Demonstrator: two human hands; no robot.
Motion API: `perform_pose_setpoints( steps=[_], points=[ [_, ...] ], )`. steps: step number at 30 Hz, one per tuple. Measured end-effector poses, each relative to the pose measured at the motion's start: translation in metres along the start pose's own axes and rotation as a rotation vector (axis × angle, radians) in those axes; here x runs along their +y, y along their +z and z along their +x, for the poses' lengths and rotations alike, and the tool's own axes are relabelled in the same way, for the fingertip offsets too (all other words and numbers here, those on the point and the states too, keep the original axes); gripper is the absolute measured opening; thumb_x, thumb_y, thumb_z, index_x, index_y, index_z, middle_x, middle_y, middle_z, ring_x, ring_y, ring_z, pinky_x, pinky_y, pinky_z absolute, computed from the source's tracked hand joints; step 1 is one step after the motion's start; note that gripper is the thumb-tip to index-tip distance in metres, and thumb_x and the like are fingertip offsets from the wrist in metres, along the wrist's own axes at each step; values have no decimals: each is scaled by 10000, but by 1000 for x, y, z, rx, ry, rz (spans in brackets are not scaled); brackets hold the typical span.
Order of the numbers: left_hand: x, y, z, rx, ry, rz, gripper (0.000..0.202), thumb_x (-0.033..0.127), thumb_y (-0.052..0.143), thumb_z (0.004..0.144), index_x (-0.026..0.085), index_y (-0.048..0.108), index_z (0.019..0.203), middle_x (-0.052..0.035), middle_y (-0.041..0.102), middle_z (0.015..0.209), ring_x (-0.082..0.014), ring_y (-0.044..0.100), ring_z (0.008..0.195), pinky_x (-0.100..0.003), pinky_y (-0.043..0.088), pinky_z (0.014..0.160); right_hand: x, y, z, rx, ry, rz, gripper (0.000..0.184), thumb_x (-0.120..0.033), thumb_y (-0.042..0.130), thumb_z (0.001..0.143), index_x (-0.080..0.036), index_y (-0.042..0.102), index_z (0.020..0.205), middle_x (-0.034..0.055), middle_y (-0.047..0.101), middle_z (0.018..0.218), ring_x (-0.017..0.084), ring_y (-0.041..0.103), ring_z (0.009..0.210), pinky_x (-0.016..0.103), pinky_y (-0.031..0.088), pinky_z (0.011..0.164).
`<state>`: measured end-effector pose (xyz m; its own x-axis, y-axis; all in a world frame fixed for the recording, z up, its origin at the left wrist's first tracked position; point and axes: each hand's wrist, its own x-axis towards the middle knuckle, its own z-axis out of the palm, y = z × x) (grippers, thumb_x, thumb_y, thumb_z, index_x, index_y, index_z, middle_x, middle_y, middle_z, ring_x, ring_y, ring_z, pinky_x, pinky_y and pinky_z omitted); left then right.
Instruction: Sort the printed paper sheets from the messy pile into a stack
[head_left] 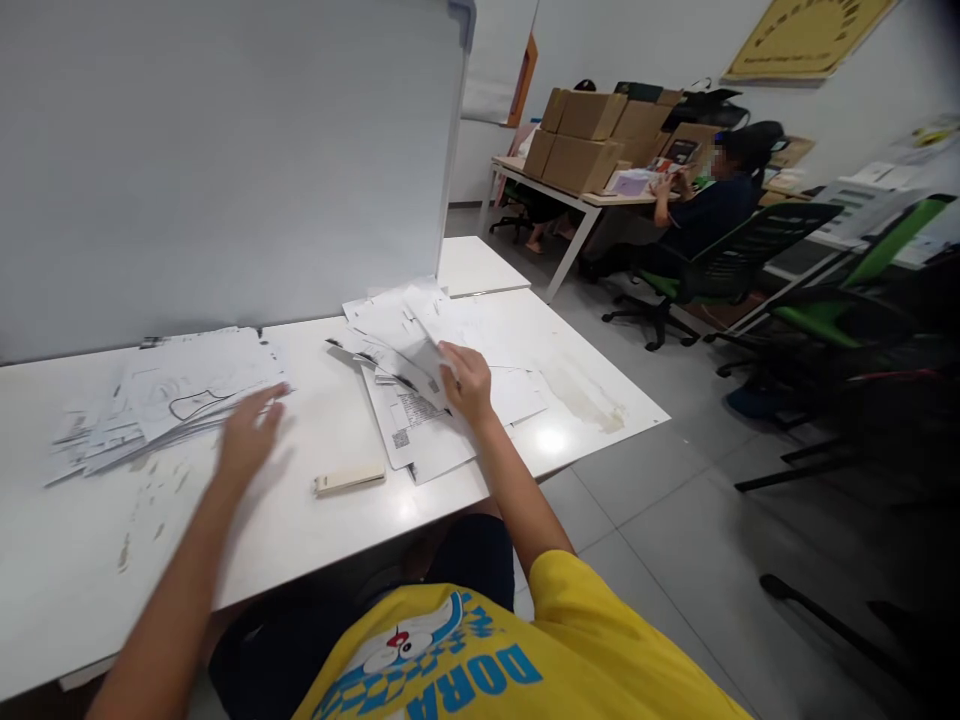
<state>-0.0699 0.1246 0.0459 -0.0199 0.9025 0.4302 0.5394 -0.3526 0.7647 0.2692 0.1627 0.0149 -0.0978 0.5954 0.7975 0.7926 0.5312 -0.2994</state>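
Observation:
My right hand (469, 383) is closed on the edge of some paper sheets (390, 340), lifting them at a tilt above a spread pile of papers (442, 440) with printed text and a square code. Fingers apart, my left hand (253, 428) hovers by the right edge of a second paper stack (191, 385) and appears to hold nothing. A thin dark curved line shows on that stack's top sheet. Between the two piles, near the table's front edge, lies a cream-coloured stapler-like bar (349, 480).
The white table (300, 540) meets a large grey-white board (225, 160) along its back. Off to the right, a person (712, 200) sits at another table with cardboard boxes (581, 140). Office chairs (757, 250) stand on the tiled floor.

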Motion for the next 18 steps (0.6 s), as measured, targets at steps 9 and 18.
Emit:
perform_pose_setpoints(
  steps=[9,18],
  points=[
    [21,77,0,-66,-510,-822,601,551,845,552,148,718,979,-150,750,1029,-326,682,1050,-450,549,923,-69,25,-14,-584,-318,119,578,-494,383,1017,-184,425,1502,111,409,1585,251,400,1446,448,298,1187],
    [-4,61,3,118,-484,-672,609,392,920,467,148,697,978,-86,752,935,-249,695,879,-377,561,808,-40,27,-12,-349,408,-93,718,-506,518,927,-86,369,1490,221,419,1534,354,354,1419,527,257,1174]
  ],
)
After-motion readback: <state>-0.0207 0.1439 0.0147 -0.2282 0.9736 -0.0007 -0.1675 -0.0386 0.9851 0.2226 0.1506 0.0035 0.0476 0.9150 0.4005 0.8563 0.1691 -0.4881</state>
